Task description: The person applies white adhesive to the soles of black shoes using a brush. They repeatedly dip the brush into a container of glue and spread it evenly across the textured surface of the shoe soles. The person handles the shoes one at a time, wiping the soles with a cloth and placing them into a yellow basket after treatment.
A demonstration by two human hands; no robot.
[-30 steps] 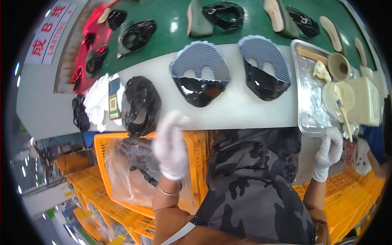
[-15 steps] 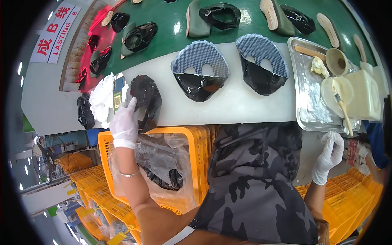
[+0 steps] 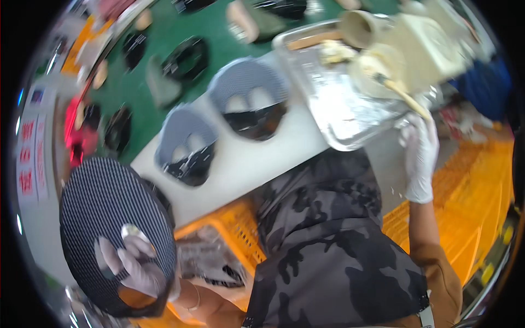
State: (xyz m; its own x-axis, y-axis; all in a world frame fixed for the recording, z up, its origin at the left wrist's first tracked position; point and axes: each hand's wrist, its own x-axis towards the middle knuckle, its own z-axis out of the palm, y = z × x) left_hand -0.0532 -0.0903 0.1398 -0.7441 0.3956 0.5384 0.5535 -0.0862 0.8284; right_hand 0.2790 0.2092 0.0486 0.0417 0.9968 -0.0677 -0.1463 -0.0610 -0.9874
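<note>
My left hand (image 3: 134,268), in a white glove, grips a dark striped shoe upper (image 3: 106,213) and holds it up at the lower left, fingers showing through its opening. My right hand (image 3: 420,158), also gloved, rests at the near edge of a shiny metal tray (image 3: 333,104), its fingers closing on the handle of a glue brush (image 3: 402,95) that lies across the tray. Two more striped uppers (image 3: 188,145) (image 3: 249,95) lie side by side on the white bench (image 3: 257,164).
A cream pot (image 3: 383,63) and container sit in the tray. Beyond the bench a green conveyor (image 3: 219,38) carries black uppers and insoles. Orange crates (image 3: 240,235) with plastic-bagged parts stand below the bench, more orange crates (image 3: 470,202) at the right.
My left hand has picked a striped upper off the left of the bench and raised it toward me. The view has tilted and swung right. My right hand stays by the tray.
</note>
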